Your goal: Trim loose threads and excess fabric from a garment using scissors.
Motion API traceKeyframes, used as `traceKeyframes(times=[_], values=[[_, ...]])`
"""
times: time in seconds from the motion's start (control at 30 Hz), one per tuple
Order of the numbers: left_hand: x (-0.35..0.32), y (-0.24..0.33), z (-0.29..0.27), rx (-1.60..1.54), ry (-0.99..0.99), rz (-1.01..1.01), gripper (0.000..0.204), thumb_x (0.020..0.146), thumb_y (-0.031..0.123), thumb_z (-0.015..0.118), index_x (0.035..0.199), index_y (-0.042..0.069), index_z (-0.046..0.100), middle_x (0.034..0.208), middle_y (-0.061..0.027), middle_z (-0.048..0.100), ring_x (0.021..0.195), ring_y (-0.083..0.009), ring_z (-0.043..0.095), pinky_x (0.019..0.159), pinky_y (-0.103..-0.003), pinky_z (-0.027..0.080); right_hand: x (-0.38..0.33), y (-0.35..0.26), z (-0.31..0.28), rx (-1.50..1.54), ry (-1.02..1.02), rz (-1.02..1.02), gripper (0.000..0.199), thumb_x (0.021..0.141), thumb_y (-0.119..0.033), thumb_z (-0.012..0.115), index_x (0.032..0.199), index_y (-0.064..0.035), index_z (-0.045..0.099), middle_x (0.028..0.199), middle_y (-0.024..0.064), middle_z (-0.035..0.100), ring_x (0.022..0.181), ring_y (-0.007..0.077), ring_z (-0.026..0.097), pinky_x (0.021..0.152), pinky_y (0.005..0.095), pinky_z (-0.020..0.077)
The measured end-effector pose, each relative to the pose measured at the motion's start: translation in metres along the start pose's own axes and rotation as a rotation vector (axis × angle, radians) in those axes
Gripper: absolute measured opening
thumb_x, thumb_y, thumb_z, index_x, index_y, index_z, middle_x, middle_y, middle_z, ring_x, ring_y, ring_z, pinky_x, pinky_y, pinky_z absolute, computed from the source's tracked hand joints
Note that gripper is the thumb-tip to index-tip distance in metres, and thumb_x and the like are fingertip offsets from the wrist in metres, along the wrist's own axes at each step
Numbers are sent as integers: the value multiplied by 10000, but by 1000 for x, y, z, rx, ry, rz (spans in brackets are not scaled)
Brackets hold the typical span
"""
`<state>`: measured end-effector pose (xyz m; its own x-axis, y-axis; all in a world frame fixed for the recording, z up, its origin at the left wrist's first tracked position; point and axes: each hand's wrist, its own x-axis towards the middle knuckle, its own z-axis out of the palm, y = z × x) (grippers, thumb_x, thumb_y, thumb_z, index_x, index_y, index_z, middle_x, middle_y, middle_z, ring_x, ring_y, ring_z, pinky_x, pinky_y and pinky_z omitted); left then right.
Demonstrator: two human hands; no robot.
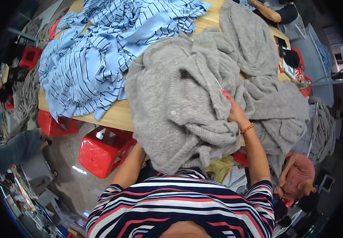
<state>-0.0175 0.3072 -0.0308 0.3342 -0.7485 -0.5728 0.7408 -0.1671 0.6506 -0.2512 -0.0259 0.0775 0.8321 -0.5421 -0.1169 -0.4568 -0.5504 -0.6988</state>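
A grey knitted sweater (163, 95) is bunched up in front of me, partly on the table and hanging over its near edge. My right hand (237, 113), with a beaded bracelet at the wrist, lies along the sweater's right side. Its fingers are closed on a red-handled tool (226, 95) with a thin metal shaft pointing up and left over the knit. Whether the tool is scissors or a hook, I cannot make out. From the lower left comes my left forearm (128, 168); the hand itself disappears behind the sweater's lower left, its fingers hidden.
Light-blue striped fabric (88, 71) covers the left of the wooden table (120, 118). More grey knits (276, 107) lie to the right. Red stools (100, 152) stand below the near edge. Other people sit at the far right (272, 14) and lower right (298, 174).
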Motion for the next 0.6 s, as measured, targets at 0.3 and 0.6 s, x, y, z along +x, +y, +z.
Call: traceKeyframes(times=[0.3,0.6], values=[[71,-2,75,-65,-292,-60,449,1012,254,362,1411,48,344,1390,-123,419,1294,-230,384,1087,-321,327,-1,-24,7,155,-107,266,848,626,-101,715,1402,-208,391,924,156,678,836,297,665,745,373,526],[145,11,155,-49,-645,-148,451,1009,261,371,1406,47,352,1390,-121,422,1285,-225,397,1081,-321,337,-39,42,13,1168,-234,277,439,937,-121,504,1349,12,436,1323,119,511,1190,190,501,1025,310,396]])
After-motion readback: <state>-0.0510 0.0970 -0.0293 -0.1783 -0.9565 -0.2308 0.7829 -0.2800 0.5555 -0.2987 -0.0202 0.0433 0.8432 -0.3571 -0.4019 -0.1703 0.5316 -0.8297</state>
